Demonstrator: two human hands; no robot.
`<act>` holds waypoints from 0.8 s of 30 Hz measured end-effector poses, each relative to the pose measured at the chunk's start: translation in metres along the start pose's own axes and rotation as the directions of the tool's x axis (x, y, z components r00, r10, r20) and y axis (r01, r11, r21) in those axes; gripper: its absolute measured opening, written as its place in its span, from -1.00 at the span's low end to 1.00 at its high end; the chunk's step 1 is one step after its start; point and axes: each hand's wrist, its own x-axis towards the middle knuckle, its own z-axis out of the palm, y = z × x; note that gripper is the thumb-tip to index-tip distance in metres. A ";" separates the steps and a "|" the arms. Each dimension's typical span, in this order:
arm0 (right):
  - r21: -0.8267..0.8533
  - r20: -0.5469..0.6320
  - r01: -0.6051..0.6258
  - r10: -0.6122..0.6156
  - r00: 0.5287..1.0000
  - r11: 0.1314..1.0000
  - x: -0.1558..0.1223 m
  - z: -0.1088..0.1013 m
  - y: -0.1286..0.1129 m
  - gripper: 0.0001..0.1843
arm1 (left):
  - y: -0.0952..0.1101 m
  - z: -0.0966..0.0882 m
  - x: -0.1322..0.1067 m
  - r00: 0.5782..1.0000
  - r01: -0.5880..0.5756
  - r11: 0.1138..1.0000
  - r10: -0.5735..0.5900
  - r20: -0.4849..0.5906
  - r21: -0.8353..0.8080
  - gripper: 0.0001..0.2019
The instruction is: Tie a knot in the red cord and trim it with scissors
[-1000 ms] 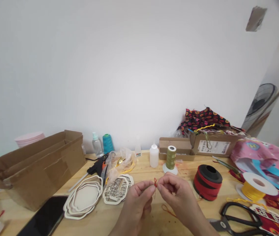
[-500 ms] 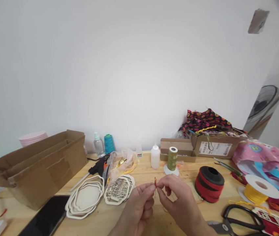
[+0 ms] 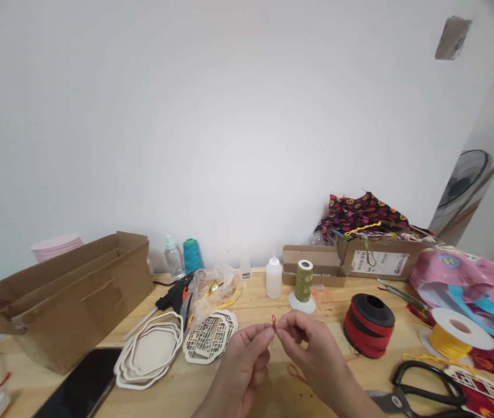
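Note:
Low in the middle of the view my left hand [image 3: 242, 366] and my right hand [image 3: 312, 354] meet fingertip to fingertip over the wooden table [image 3: 255, 302]. Both pinch a thin red cord [image 3: 274, 322], which shows as a tiny loop or knot between the thumbs and forefingers. More of the red cord lies on the table just below my right hand. Nearest beyond the hands stands an olive-green thread spool [image 3: 303, 281].
A red cord spool [image 3: 368, 325], a yellow cord spool [image 3: 455, 337] and black scissors [image 3: 425, 389] lie right. Cream cut-out frames [image 3: 151, 351], a lattice panel [image 3: 209, 337], a glue gun [image 3: 175, 296], a phone [image 3: 79, 386] and an open cardboard box [image 3: 64, 296] sit left. Bottles [image 3: 273, 277] stand behind.
My hands have stayed pinched together on the red cord, with only small finger shifts. The view wobbled slightly.

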 end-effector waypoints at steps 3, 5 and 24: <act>0.274 0.086 -0.192 0.175 0.981 0.942 0.001 0.000 -0.002 -0.81 | 0.001 0.001 -0.001 1.000 -0.001 1.000 0.001 0.000 0.003 -0.80; 0.352 0.112 -0.223 0.196 0.974 0.909 0.002 -0.001 -0.005 -0.78 | 0.001 0.001 -0.001 1.000 -0.003 1.000 0.003 0.001 -0.001 -0.79; 0.078 -0.047 0.065 -0.061 0.997 0.995 -0.001 -0.004 -0.004 -0.90 | 0.003 0.001 -0.003 0.999 0.011 0.998 -0.009 0.033 -0.063 -0.74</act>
